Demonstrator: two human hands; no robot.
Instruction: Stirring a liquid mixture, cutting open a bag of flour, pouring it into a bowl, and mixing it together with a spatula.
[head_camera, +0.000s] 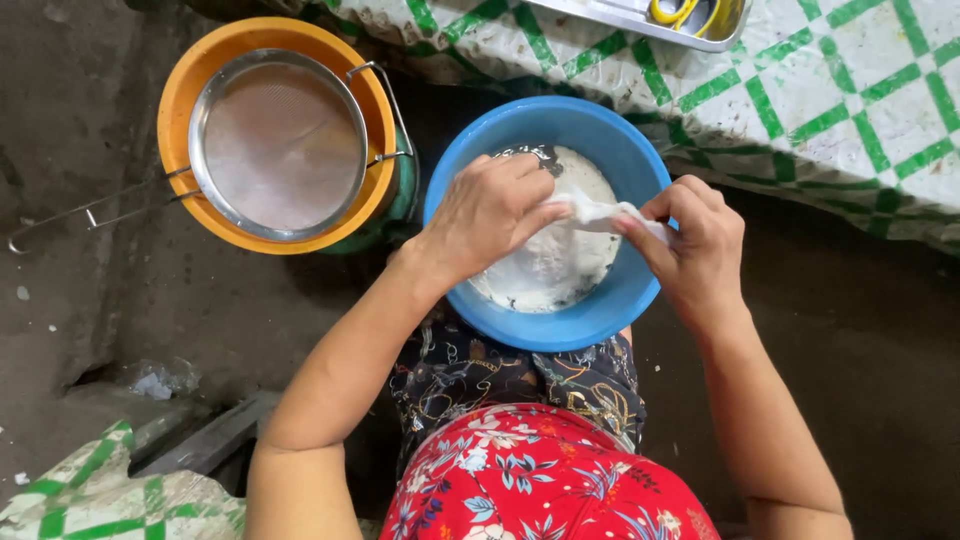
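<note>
Head view, looking straight down: at the far left a metal sieve (278, 145) rests across the rim of an orange bucket (183, 95) that stands on the dark floor (100, 290), its long wire handle sticking out past the bucket's left edge, so the mesh sits level over the opening. Just to its right a blue bowl (620, 300) sits by the person's knees, holding a white, wet-looking mass. The left hand (487, 212) hovers over the bowl's left half, its fingers (535, 190) pressed together around one end of a white cloth (600, 213). The cloth stretches, twisted, above the bowl's middle, seemingly so that anything wrung out falls back in. The right hand (700, 245), over the bowl's right rim, pinches the other end between thumb and fingers. Along the upper right runs the edge of a surface under a green-and-white checked cloth (850, 110), carrying a metal tray (640, 22).
</note>
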